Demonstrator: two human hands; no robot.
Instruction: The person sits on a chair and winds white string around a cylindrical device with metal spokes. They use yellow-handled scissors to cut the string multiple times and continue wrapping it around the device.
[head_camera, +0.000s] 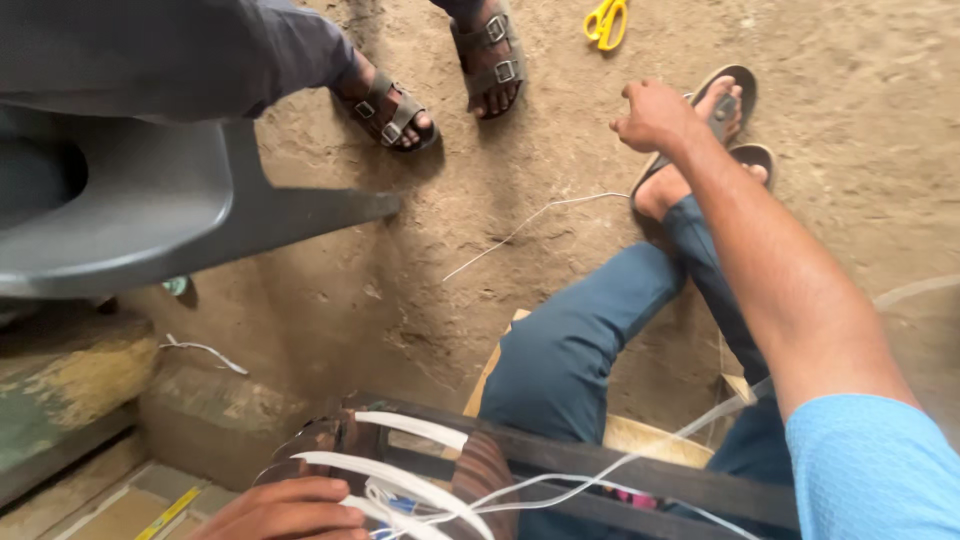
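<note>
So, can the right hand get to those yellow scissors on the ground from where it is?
Probably not without leaning further. The right hand is stretched out over the person's own sandalled foot, fist closed, and the yellow scissors lie on bare dirt beyond it. Nothing blocks the way.

The dark frame (640, 475) lies nearest, with the left hand (285, 510) on its left end among the white strips (400, 480). Beyond the frame the right hand (655, 115) reaches out over the sandalled foot (715, 110), and the scissors (605, 22) lie farther off still. Left of the frame stands a plastic chair (150, 210), another person's two feet (440, 80) just past it.
</note>
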